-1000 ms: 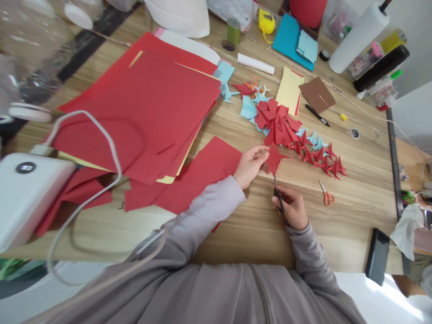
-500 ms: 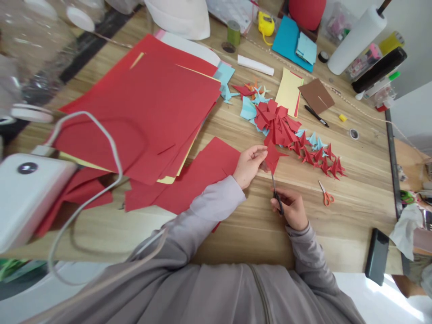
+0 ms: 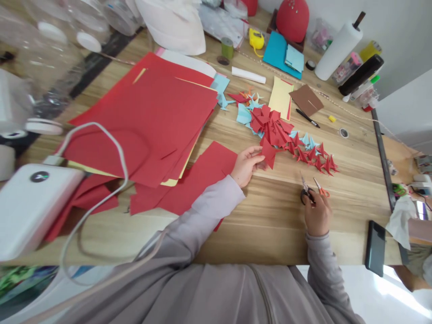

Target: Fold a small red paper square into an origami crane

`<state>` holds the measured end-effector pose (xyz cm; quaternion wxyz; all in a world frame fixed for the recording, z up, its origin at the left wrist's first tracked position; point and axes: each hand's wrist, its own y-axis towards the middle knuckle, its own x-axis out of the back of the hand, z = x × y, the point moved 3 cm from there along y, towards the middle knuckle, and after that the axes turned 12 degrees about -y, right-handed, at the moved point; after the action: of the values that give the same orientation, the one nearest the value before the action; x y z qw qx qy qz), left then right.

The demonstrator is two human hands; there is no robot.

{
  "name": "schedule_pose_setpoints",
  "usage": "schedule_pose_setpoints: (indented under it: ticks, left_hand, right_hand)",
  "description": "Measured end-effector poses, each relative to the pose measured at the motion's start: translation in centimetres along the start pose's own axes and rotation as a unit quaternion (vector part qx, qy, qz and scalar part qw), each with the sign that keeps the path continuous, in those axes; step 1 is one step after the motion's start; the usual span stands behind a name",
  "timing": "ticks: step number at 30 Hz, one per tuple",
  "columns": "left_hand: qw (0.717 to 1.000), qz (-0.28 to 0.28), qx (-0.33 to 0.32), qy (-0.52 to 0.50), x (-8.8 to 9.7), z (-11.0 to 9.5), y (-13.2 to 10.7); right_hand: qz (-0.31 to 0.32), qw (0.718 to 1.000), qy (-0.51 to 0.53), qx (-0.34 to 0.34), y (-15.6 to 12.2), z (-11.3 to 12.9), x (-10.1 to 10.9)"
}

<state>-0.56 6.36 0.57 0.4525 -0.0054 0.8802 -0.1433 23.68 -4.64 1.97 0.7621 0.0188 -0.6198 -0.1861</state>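
Observation:
Between the thumb and fingers of my left hand (image 3: pixel 248 165) is a red paper star (image 3: pixel 269 153), pinched by its left side. To the right, my right hand (image 3: pixel 317 212) is closed on the handles of black-handled scissors (image 3: pixel 307 192), low over the table and apart from the star. Their tips point away from me. Orange-handled scissors (image 3: pixel 322 189) lie right beside that hand. Just beyond the star is a pile of red cut paper pieces (image 3: pixel 273 128). From it a line of small folded red stars (image 3: pixel 312 156) runs to the right, with light blue ones (image 3: pixel 309 141) among them.
Large red paper sheets (image 3: pixel 162 117) are stacked on the left, near a white power bank (image 3: pixel 40 202) with a looping cable (image 3: pixel 121 153). A phone (image 3: pixel 375 247) lies at the front right edge. Farther back are a black pen (image 3: pixel 308 118) and brown paper (image 3: pixel 307 100).
My right hand has moved right with the black-handled scissors, away from the red star and close to the orange-handled pair. My left hand still holds the star. The view has shifted slightly.

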Motion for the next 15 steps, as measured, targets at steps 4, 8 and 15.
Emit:
schedule_pose_setpoints:
  ticks: [4,8,15]
  left_hand:
    - [0.999,0.02,0.03,-0.028,0.1,0.1,0.0]
    - [0.99,0.058,0.121,-0.046,0.0,0.5,-0.3]
    - [0.946,0.195,0.257,-0.025,-0.4,1.2,-1.8]
  right_hand:
    - [-0.05,0.988,-0.123,0.081,0.3,-1.2,0.1]
    - [-0.131,0.981,-0.075,0.122,0.5,0.6,0.9]
    - [0.118,0.909,0.388,0.099,3.2,7.4,-2.9]
